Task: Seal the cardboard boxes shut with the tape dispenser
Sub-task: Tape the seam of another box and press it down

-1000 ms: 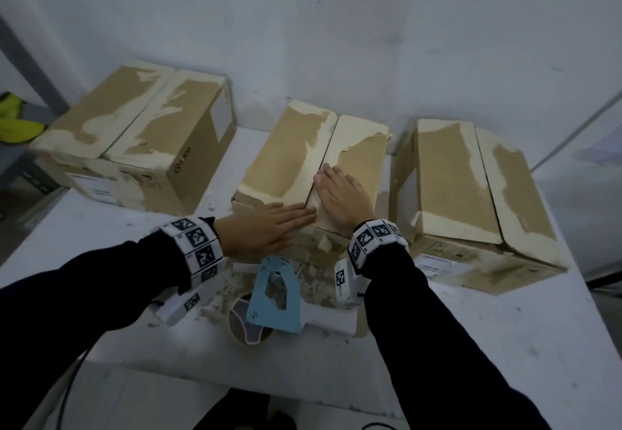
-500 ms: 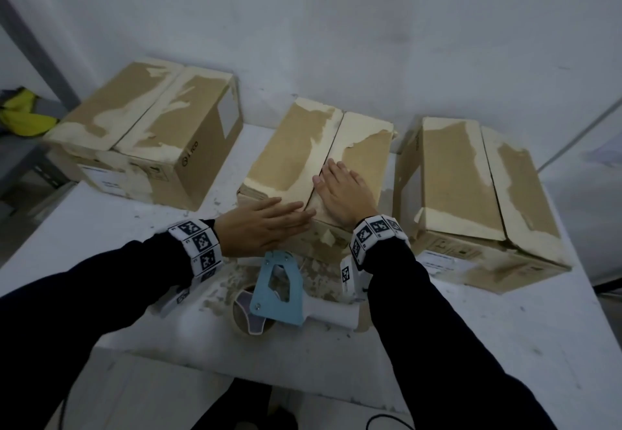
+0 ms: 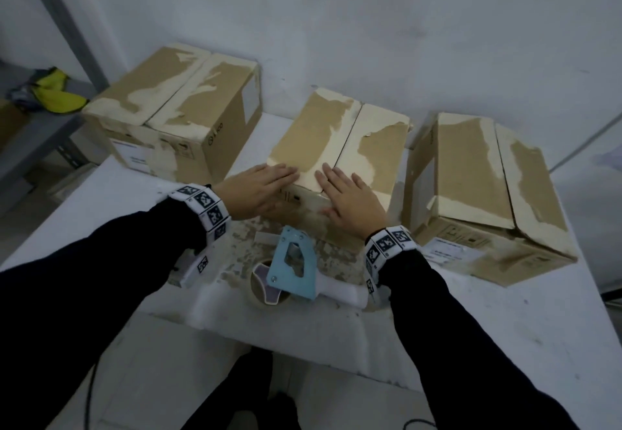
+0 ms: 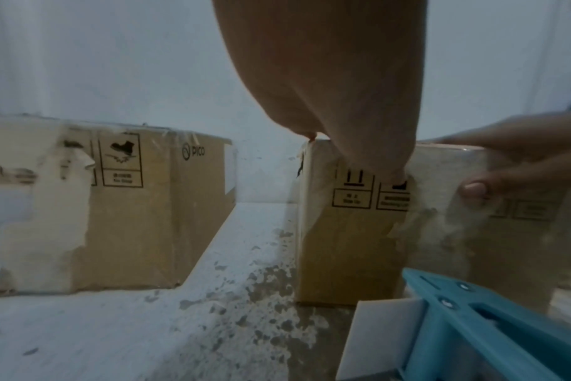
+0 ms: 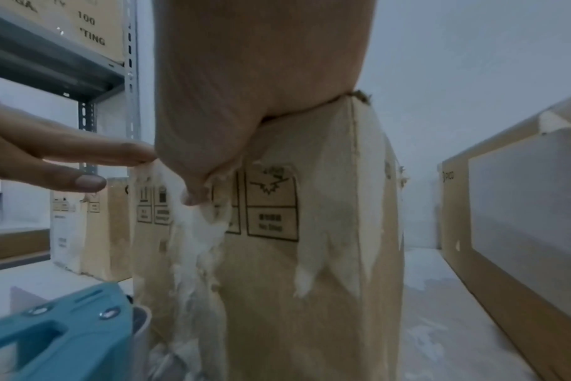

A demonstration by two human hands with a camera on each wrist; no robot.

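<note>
Three worn cardboard boxes stand on the white table, all with their top flaps down. The middle box (image 3: 340,140) lies under both hands. My left hand (image 3: 266,187) rests flat on the near end of its left flap, thumb (image 4: 392,170) down the front face. My right hand (image 3: 346,194) presses flat on the right flap's near end, thumb (image 5: 193,196) over the front edge. The blue tape dispenser (image 3: 292,268) with a white handle lies on the table just in front of the box, between my wrists, untouched.
The left box (image 3: 175,110) and right box (image 3: 481,187) flank the middle one with narrow gaps. A wall runs close behind. A grey metal shelf (image 3: 40,126) holding something yellow stands at the left. The table edge (image 3: 269,332) is near my body.
My left hand has come up from the box's front onto the near end of the left flap. My right hand has slid back toward the near edge. The dispenser has not moved.
</note>
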